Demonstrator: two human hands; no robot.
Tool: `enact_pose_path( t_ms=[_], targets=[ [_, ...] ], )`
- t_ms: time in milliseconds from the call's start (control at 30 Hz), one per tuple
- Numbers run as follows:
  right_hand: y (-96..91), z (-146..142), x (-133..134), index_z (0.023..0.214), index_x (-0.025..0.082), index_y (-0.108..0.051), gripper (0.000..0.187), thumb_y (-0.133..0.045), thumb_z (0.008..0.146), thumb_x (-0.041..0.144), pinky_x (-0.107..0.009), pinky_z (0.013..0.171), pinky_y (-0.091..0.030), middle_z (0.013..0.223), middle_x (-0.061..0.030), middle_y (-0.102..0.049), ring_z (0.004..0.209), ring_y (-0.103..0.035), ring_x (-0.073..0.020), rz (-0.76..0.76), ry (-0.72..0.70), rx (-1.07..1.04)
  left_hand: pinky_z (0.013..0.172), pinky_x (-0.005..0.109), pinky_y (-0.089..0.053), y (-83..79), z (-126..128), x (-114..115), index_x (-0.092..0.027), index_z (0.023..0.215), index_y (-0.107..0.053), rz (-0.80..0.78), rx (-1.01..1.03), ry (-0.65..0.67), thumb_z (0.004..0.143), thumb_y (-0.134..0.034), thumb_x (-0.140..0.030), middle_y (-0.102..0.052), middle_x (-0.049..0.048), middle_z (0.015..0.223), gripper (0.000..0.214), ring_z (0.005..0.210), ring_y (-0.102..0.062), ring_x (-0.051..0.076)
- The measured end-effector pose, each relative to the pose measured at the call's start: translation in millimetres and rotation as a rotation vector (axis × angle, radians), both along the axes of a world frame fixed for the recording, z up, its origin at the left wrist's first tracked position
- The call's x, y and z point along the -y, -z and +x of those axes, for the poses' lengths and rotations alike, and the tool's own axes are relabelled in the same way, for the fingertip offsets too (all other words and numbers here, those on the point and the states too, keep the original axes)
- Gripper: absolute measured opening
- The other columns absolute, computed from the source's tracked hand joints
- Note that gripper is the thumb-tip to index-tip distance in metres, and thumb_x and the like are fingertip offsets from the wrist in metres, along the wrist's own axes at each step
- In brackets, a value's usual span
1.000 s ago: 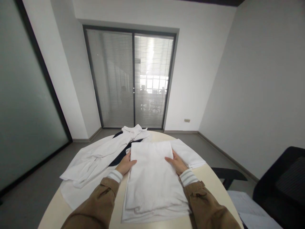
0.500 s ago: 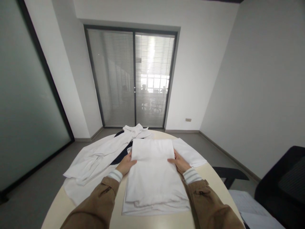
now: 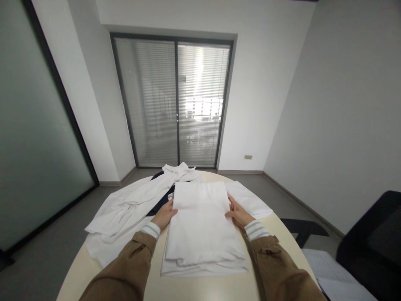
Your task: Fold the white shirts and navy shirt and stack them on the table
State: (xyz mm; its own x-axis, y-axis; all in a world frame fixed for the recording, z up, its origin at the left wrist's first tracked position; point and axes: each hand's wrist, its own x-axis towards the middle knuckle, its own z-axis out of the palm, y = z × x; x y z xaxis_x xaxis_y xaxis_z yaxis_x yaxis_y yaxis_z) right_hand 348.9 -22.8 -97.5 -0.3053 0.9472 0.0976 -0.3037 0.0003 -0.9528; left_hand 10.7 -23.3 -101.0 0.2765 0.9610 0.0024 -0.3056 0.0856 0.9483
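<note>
The left hand (image 3: 164, 216) lies open, fingers stretched toward 1 o'clock, flat against the left edge of the folded white cloth (image 3: 202, 225), which sits at its 3 o'clock. The cloth rests on the round table (image 3: 150, 288) between both hands, its long axis running from 6 to 12 o'clock and its narrow end pointing away from the person. At the cloth's 3 o'clock, the right hand (image 3: 239, 215) is open too, pressed to the right edge with fingers toward 11 o'clock. Both forearms angle inward.
</note>
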Motion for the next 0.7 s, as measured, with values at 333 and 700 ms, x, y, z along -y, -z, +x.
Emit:
enact_pose_path(
  t_ms=[333,700],
  targets=[
    [-2.2,0.2,-1.6,0.12,0.023,-0.062,0.062,-0.079,0.061,0.019,-0.049,0.097,-0.05,0.111,-0.0068,-0.075,0.103,-0.07,-0.0279,0.045,-0.054,0.06,0.093,0.044,-0.053,-6.4,-4.6,-3.0,-0.013,0.125,-0.059,0.084,-0.024,-0.11,0.062,-0.085,-0.031,-0.073,0.0144,0.111,0.07,0.107,-0.068,0.032],
    [-5.1,5.0,0.5,0.09,0.02,-0.071,0.034,-0.079,0.057,0.02,-0.047,0.099,-0.046,0.093,-0.0057,-0.076,0.099,-0.067,-0.0313,0.126,0.152,0.188,0.09,0.045,-0.054,-5.5,-2.2,-4.0,-0.013,0.106,-0.071,0.051,0.013,-0.133,0.057,-0.087,-0.026,-0.077,0.011,0.097,0.053,0.1,-0.07,0.032]
  ],
)
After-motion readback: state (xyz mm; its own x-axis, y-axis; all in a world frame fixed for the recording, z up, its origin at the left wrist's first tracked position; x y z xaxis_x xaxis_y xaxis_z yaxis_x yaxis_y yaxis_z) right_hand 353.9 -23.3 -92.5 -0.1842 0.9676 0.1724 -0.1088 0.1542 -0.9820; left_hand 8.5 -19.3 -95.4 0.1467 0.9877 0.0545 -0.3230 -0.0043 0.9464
